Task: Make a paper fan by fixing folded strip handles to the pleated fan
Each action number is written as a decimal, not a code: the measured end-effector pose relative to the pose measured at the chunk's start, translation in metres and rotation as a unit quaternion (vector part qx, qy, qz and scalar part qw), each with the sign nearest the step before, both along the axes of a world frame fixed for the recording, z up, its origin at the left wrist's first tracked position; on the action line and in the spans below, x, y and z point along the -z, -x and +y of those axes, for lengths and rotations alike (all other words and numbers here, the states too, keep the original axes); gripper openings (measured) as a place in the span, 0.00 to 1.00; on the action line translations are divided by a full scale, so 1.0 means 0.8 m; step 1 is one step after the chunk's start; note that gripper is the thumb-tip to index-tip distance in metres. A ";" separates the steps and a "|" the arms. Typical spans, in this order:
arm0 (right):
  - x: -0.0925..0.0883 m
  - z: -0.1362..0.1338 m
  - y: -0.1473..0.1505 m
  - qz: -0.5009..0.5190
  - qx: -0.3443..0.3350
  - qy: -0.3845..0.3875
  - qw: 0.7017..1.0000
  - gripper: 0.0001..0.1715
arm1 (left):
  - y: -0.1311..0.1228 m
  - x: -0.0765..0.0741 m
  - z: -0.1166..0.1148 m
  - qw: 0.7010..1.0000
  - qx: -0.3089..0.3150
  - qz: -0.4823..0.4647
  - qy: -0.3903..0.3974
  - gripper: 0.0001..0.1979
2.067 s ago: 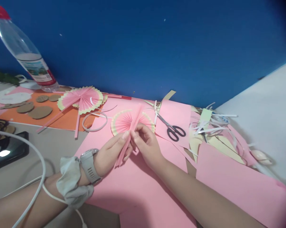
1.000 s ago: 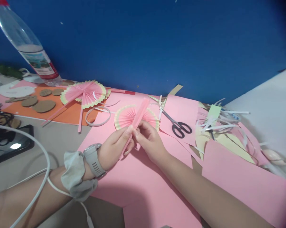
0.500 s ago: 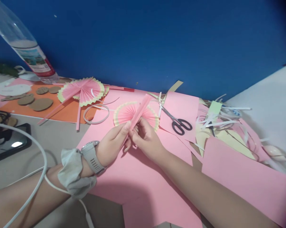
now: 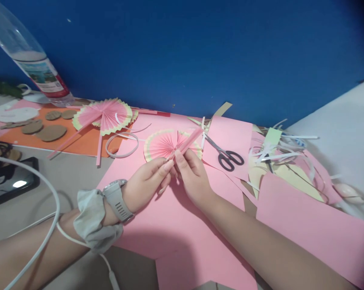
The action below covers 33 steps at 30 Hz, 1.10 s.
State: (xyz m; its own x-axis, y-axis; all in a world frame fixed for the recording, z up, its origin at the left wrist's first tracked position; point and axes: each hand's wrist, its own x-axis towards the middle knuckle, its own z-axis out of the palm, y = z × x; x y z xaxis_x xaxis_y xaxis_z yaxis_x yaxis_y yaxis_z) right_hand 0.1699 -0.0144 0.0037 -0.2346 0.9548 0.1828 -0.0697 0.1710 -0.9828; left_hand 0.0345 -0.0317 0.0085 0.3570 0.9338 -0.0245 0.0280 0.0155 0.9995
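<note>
Both my hands pinch a narrow pink paper strip [image 4: 190, 139], which slants up to the right. My left hand [image 4: 150, 177] is closed at the strip's lower end, thumb on top. Right beside it, my right hand [image 4: 194, 173] grips the strip a little higher between thumb and fingers. Just behind the hands lies a round pleated paper fan [image 4: 159, 146], pink with a yellow-green rim, its near edge partly covered by my fingers. Under it is a large pink paper sheet [image 4: 157, 225].
Black-handled scissors [image 4: 227, 157] lie on pink paper to the right, beside paper scraps [image 4: 272, 155]. To the left are another pleated fan [image 4: 109, 114] with strips, cardboard discs [image 4: 51, 133], a plastic bottle [image 4: 45, 76] and a phone [image 4: 15, 187]. A white cable [image 4: 56, 201] crosses my left forearm.
The pink strip has tilted further right and lower, uncovering more of the fan's centre. My right thumb has moved up onto the strip, while my left hand has shifted slightly right.
</note>
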 end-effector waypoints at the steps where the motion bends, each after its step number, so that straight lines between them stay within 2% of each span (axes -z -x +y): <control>1: 0.001 0.000 0.000 0.004 -0.002 0.002 1.000 0.19 | 0.000 0.000 0.000 1.000 -0.002 0.004 -0.001 0.17; 7: 0.003 0.002 0.002 0.041 0.004 0.040 0.998 0.16 | 0.002 0.002 -0.001 1.000 -0.004 0.018 -0.007 0.17; 10: 0.000 0.004 0.004 0.058 0.017 0.052 0.997 0.18 | 0.003 0.004 0.001 1.000 -0.006 0.027 -0.011 0.17; 15: -0.001 0.005 0.005 0.063 0.018 0.047 0.997 0.19 | 0.003 0.003 0.001 0.999 -0.007 0.039 -0.016 0.16; 20: -0.001 0.005 0.003 0.057 -0.003 0.016 0.998 0.20 | 0.002 -0.001 0.001 1.000 -0.021 0.011 -0.001 0.16; 26: 0.000 0.001 0.002 0.017 0.001 -0.005 1.000 0.10 | 0.000 -0.003 0.000 1.000 -0.026 0.005 -0.002 0.17; 33: 0.007 0.010 -0.002 0.054 0.054 0.015 0.997 0.09 | 0.002 0.003 0.000 1.000 -0.009 0.011 0.009 0.16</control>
State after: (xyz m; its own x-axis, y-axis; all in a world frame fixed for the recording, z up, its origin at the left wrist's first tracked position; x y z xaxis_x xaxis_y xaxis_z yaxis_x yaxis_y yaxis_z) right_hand 0.1715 -0.0066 -0.0020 -0.1103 0.9789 0.1721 -0.1588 0.1536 -0.9753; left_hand 0.0327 -0.0316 0.0058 0.3389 0.9395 -0.0496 0.0491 0.0350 0.9982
